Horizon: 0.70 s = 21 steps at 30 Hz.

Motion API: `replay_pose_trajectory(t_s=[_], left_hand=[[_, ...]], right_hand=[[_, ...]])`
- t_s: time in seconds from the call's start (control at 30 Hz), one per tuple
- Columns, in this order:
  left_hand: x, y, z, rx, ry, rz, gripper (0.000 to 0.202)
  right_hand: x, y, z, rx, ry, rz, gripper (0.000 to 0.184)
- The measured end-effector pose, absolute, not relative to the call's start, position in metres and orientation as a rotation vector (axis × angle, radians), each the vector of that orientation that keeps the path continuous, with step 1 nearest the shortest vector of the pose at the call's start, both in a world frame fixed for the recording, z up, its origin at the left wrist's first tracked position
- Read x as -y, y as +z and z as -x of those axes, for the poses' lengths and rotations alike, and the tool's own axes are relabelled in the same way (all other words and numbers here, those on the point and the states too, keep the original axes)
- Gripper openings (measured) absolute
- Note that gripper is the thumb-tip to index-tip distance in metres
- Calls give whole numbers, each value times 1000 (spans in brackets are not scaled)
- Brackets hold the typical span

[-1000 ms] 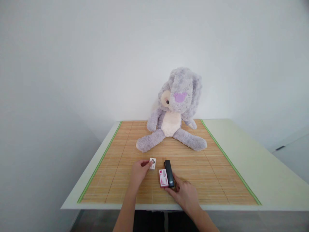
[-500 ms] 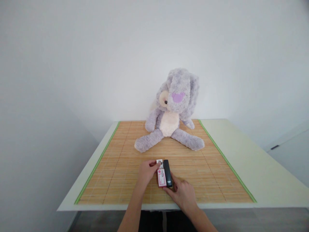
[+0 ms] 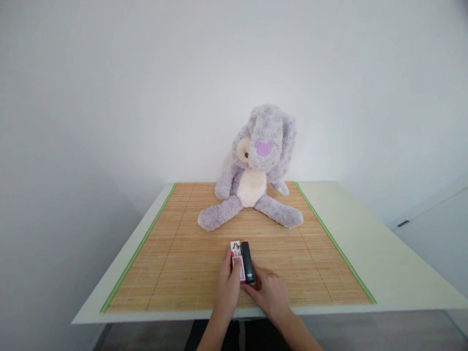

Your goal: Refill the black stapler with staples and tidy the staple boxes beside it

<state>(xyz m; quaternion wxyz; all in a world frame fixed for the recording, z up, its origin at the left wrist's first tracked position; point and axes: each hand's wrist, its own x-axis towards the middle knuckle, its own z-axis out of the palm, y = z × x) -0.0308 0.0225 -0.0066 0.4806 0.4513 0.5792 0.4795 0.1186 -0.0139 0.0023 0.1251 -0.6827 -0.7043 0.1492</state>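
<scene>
A black stapler (image 3: 247, 261) lies lengthwise on the bamboo mat, close against two small boxes on its left. The nearer one is a red-and-white box (image 3: 242, 274); the farther is a small white box (image 3: 235, 247) with a dark picture on top. My left hand (image 3: 226, 287) is closed along the boxes' left side, its thumb pressed on top of the red-and-white box. At the near right end of the stapler, my right hand (image 3: 271, 293) has its fingers against the side and its thumb at the near end of the row.
A grey plush rabbit (image 3: 252, 187) sits at the back of the mat, legs spread toward me. The bamboo mat (image 3: 197, 263) has green edges and lies on a white table (image 3: 351, 229) against a white wall.
My left hand has moved nearer to me, from the far white box onto the red-and-white box. My right hand stays beside the stapler. The whole view has shifted slightly.
</scene>
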Motion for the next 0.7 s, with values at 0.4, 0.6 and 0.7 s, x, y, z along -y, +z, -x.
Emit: replay_pose_trajectory(t_s=[0.4, 0.6, 0.7], left_hand=[[-14, -6, -27, -1462, 1073, -1227, 68], [-13, -3, -88, -1365, 967, -1259, 78], [-14, -3, -121, -1319, 940, -1236, 84]], right_hand=[[7, 8, -164, 2066, 560, 1996, 32], [13, 4, -229, 2042, 569, 2032, 22], [13, 1, -264, 2023, 590, 2043, 22]])
